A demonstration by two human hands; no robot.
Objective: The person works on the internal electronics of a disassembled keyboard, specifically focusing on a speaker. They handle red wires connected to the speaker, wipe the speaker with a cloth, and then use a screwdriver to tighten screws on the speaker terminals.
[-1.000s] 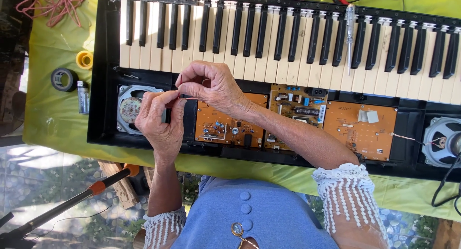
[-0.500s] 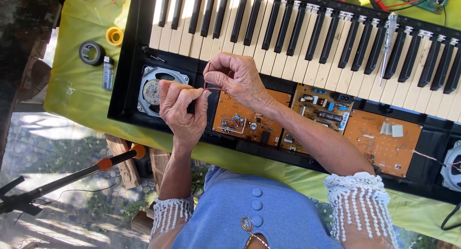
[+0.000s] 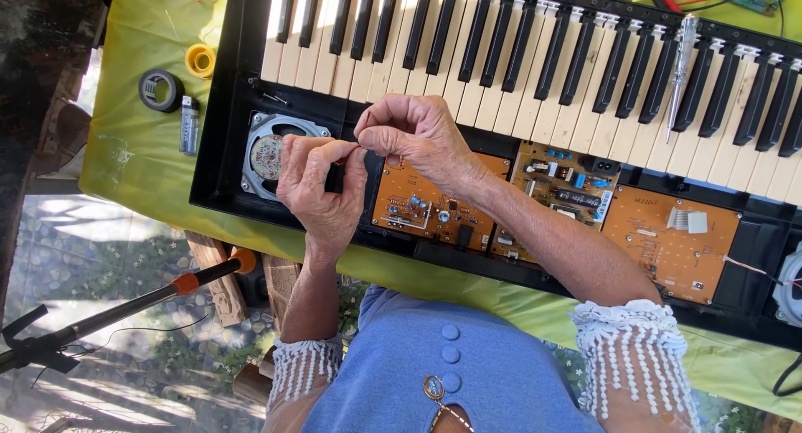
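Observation:
An opened electronic keyboard (image 3: 518, 57) lies across a yellow-green cloth, its brown circuit boards (image 3: 426, 207) and a round speaker (image 3: 269, 155) exposed below the keys. My left hand (image 3: 322, 191) and my right hand (image 3: 409, 136) meet just right of the speaker, fingertips pinched together on something thin, probably a wire. A small dark part shows under my left thumb; I cannot tell what it is.
A screwdriver with a clear handle (image 3: 679, 69) rests on the keys at the right. On the cloth at the left lie a black tape roll (image 3: 160, 89), a yellow roll (image 3: 200, 60) and a lighter (image 3: 190, 124). A black pole with an orange collar (image 3: 188, 282) stands below the table's edge.
The view has shifted so the keyboard sits further right and tilted. My hands stay pinched together near the speaker, with only small finger movement.

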